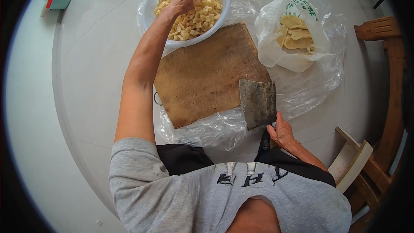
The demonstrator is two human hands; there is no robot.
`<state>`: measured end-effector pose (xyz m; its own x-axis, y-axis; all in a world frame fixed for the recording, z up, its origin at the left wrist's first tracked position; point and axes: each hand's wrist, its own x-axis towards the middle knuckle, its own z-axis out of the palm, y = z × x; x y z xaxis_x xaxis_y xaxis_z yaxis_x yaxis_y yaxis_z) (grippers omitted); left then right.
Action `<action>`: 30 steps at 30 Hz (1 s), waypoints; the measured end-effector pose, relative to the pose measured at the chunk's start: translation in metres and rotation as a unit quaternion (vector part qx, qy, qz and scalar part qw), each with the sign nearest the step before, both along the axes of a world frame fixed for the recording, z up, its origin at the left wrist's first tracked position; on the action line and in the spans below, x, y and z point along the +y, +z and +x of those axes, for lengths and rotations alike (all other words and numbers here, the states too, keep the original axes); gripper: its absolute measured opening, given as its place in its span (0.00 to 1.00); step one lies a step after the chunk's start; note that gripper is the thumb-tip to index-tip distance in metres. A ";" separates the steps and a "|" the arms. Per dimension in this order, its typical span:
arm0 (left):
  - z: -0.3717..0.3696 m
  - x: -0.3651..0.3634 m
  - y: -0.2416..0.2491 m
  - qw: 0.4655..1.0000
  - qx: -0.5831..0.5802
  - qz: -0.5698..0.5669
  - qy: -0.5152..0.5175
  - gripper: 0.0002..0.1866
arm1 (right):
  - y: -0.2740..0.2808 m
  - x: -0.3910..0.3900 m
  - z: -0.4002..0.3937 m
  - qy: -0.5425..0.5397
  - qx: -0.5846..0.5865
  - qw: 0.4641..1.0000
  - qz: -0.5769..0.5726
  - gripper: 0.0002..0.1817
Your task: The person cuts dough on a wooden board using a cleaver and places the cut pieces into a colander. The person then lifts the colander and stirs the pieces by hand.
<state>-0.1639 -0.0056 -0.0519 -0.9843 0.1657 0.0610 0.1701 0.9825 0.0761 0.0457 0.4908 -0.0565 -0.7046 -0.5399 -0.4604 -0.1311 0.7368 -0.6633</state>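
Bowl (227,12): diced pieces (196,25), left hand (185,1) atop, grip unclear. Bag (269,54): yellowish slices (297,34). Right hand (282,133) grasping cleaver (258,103), blade overlapping board (207,73). Plastic sheeting (310,97), pale floor (95,73); wooden chair (394,64) rightward.

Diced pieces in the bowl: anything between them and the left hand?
Nothing visible: the left hand is inside the bowl, down at the diced pieces. The cleaver is apart, in the right hand.
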 end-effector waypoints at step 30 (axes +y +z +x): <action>0.157 0.137 -0.021 0.932 -0.144 0.332 -0.005 0.16 | 0.012 -0.010 -0.014 -0.139 -0.193 0.960 -0.149 0.14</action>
